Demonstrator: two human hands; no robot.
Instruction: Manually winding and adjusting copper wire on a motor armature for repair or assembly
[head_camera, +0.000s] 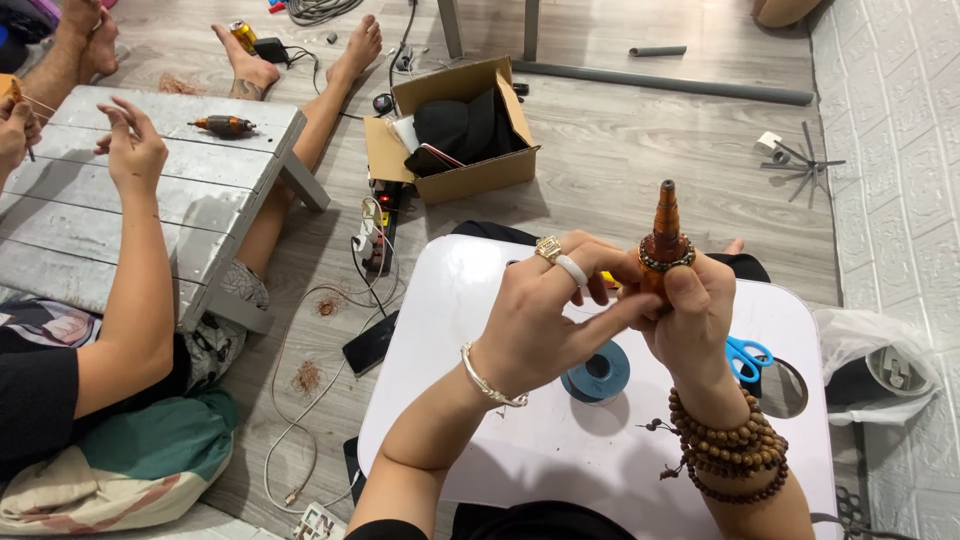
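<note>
- Right hand (690, 315) raised over the white table (480, 300), fingers wrapped around an upright brown wooden spindle (665, 225).
- Left hand (545, 320) alongside, fingertips pinching at the spindle's base.

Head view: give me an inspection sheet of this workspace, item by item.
Surface: small white table on a wood-look floor.
Job's things: brown wooden cone-tipped piece with a bead ring around it, held upright.
Clutter: blue tape roll and blue-handled scissors on the table; open cardboard box on the floor.
Grippers: right hand grips the piece; left hand touches its lower part with its fingers.
Cables: white cord looped on the floor; power strip.
Surroundings: another person sits at a grey slatted table; phone on the floor.
</note>
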